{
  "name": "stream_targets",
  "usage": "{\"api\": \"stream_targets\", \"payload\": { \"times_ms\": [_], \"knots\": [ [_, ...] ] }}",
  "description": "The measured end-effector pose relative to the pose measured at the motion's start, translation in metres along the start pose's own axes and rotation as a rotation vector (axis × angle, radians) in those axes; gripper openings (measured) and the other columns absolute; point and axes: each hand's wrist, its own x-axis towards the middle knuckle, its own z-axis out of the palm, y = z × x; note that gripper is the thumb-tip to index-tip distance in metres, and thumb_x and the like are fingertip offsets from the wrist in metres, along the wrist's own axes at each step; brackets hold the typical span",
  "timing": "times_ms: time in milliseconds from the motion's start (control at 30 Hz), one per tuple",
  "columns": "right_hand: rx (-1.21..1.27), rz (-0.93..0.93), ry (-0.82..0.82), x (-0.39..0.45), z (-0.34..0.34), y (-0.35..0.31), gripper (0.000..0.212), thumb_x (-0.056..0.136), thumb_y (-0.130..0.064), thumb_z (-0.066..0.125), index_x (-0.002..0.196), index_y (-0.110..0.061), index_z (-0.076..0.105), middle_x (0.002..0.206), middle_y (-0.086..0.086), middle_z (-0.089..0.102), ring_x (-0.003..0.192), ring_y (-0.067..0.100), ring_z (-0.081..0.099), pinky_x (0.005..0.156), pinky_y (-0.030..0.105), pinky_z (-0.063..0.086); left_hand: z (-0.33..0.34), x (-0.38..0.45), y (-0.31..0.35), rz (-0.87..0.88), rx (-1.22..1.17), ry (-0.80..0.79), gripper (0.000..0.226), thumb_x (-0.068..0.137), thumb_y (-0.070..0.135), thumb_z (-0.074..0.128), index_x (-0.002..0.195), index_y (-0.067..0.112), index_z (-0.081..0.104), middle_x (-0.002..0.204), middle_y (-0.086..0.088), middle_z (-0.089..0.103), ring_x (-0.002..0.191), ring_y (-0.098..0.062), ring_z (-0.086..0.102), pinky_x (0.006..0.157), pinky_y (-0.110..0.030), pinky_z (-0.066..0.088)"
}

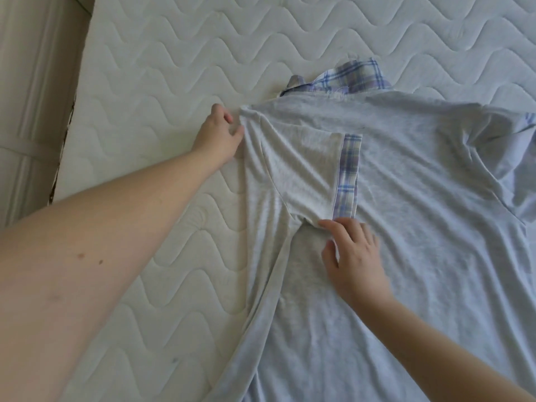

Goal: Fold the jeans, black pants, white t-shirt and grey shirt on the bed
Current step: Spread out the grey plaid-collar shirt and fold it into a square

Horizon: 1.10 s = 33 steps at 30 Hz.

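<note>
Grey shirt [406,198] lies spread back-up on the bed [174,68], its plaid collar [356,75] at the far end. Left hand [219,134] pinches the shoulder edge in a closed grip; right hand [353,256] pinches the folded-in sleeve's plaid cuff [346,175].

Two bare forearms in shot, no sleeves, watch or rings showing; left hand [216,137] and right hand [355,262] both ungloved, a few small marks on the left forearm.
</note>
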Motion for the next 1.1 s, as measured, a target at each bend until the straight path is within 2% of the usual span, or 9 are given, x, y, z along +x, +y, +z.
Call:
{"api": "stream_targets", "payload": {
  "times_ms": [133,233,333,467,533,633,800,1000,1100],
  "knots": [
    [0.307,0.239,-0.090,-0.018,0.016,-0.041,0.032,0.092,-0.011,0.056,0.123,-0.018,0.058,0.106,-0.006,0.059,0.099,0.011,0.054,0.088,0.023,0.040,0.007,-0.073,-0.037,-0.092,-0.160,-0.121,0.017,0.096,0.030,0.054,0.089,0.015,0.056,0.082,-0.010,0.069,0.073,-0.027,0.070,0.075,-0.037,0.057],
    [0.689,0.669,-0.188,-0.020,0.023,-0.068,0.039,0.094,-0.021,0.053,0.133,-0.023,0.049,0.109,-0.013,0.060,0.090,-0.004,0.056,0.071,0.009,0.043,0.012,-0.122,-0.052,-0.119,-0.175,-0.203,0.027,0.098,0.025,0.050,0.073,0.019,0.056,0.065,-0.001,0.067,0.052,-0.012,0.064,0.058,-0.028,0.053],
    [0.964,0.922,-0.237,-0.016,0.031,-0.083,0.034,0.091,-0.022,0.054,0.124,-0.029,0.046,0.099,-0.016,0.062,0.087,0.001,0.059,0.077,0.020,0.050,0.018,-0.170,-0.050,-0.197,-0.278,-0.295,0.037,0.102,0.026,0.044,0.069,0.017,0.058,0.056,0.001,0.065,0.042,-0.009,0.059,0.046,-0.021,0.044],
    [0.970,0.962,-0.420,-0.015,0.044,-0.092,0.035,0.089,-0.028,0.059,0.122,-0.019,0.053,0.104,-0.001,0.064,0.095,0.018,0.063,0.085,0.034,0.054,0.015,-0.243,-0.055,-0.215,-0.238,-0.477,0.059,0.102,0.047,0.034,0.071,0.009,0.066,0.061,-0.005,0.070,0.057,-0.021,0.068,0.063,-0.032,0.055],
    [0.937,1.006,-0.541,-0.023,0.048,-0.097,0.040,0.087,-0.033,0.066,0.121,-0.013,0.057,0.109,0.006,0.066,0.101,0.024,0.063,0.093,0.040,0.053,0.010,-0.283,-0.061,-0.212,-0.184,-0.534,0.063,0.098,0.059,0.030,0.070,0.016,0.066,0.063,0.000,0.070,0.063,-0.020,0.067,0.071,-0.034,0.053],
    [0.966,0.999,-0.574,-0.037,0.050,-0.101,0.038,0.087,-0.028,0.068,0.118,-0.007,0.060,0.100,0.005,0.068,0.093,0.021,0.066,0.082,0.034,0.056,0.008,-0.335,-0.071,-0.204,-0.053,-0.603,0.059,0.085,0.076,0.029,0.064,0.027,0.055,0.064,0.010,0.061,0.066,-0.015,0.060,0.064,-0.031,0.045],
    [1.047,1.066,-0.620,-0.062,0.054,-0.113,0.036,0.090,-0.028,0.064,0.121,-0.013,0.051,0.111,0.009,0.062,0.101,0.024,0.062,0.094,0.040,0.052,0.007,-0.397,-0.104,-0.211,0.011,-0.603,0.030,0.082,0.058,0.060,0.077,0.030,0.051,0.077,0.013,0.062,0.070,-0.005,0.057,0.057,-0.022,0.039],
    [1.041,1.041,-0.533,-0.099,0.065,-0.119,0.022,0.095,-0.025,0.059,0.111,-0.015,0.048,0.094,0.007,0.062,0.085,0.021,0.063,0.064,0.032,0.052,0.009,-0.435,-0.126,-0.194,-0.022,-0.598,0.030,0.078,0.049,0.064,0.096,0.029,0.052,0.086,0.012,0.061,0.076,-0.009,0.059,0.066,-0.028,0.049],
    [1.005,1.044,-0.533,-0.123,0.069,-0.125,0.031,0.095,-0.025,0.060,0.121,-0.011,0.049,0.106,0.010,0.062,0.097,0.026,0.063,0.080,0.038,0.055,0.002,-0.458,-0.125,-0.132,0.004,-0.564,0.028,0.079,0.039,0.065,0.100,0.027,0.049,0.085,0.009,0.061,0.076,-0.014,0.058,0.067,-0.033,0.050]
  ]
}}
